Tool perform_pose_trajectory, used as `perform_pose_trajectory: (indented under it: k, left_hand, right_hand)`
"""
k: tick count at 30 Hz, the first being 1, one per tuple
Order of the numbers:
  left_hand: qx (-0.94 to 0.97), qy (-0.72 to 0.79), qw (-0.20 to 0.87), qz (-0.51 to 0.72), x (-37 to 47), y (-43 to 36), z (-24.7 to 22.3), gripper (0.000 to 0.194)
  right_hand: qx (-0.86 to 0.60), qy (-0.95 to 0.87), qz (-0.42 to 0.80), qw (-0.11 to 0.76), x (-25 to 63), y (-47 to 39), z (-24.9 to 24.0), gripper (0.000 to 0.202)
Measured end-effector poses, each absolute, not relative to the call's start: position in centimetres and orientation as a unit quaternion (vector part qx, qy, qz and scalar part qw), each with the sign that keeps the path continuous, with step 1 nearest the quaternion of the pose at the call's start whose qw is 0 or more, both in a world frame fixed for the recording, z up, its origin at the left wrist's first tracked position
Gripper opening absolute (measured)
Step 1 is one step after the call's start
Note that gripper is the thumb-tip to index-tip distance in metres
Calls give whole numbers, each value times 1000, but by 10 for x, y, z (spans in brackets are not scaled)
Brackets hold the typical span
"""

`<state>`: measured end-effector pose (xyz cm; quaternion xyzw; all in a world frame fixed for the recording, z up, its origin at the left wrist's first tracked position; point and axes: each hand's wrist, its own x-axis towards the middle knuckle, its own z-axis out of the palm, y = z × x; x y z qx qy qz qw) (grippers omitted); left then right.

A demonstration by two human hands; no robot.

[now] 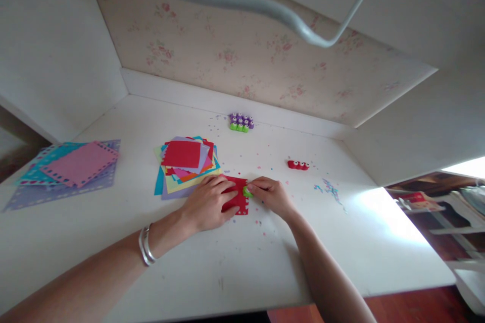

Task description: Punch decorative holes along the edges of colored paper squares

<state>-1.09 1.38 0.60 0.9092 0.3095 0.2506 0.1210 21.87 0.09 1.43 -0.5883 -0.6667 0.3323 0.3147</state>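
Note:
A red sheet of paper lies flat on the desk, with a row of small notches and holes along its right side. Across its left part rests my left hand, palm down with the fingers spread over it. At the sheet's right edge, my right hand pinches a small green craft punch, which sits on the paper's margin. My fingertips cover part of the punch. Just behind my left hand is a stack of coloured paper, topped by a red piece with a notched edge.
Purple and green punches stand grouped near the back wall. Red punches form a row to the right, near a pile of paper bits. Punched pink and blue sheets overlap at far left. A white cable hangs across the top.

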Motion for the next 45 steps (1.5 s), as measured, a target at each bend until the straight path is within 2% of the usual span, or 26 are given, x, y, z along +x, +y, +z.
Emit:
perform_pose_trajectory:
  k: [13,22,29,36,45]
  left_hand:
    - [910,305,140,243,-12,13,4,33]
    - [919,309,96,223,-11,12,-1,33]
    - [921,308,90,220,-11,11,-1,35]
    - [918,305,98,233,-11,11,-1,33]
    - [917,306,107,234,-12,11,1,33]
  right_hand:
    - [-611,-663,358,243,220,9,20,21]
    - [-643,-671,338,146,212,14,38,21]
    - [-611,-734,294,32,209,25,50,27]
    - [-630,-718,294,30,207,24,53,26]
    - [-598,-704,382,23,208,36,57,29]
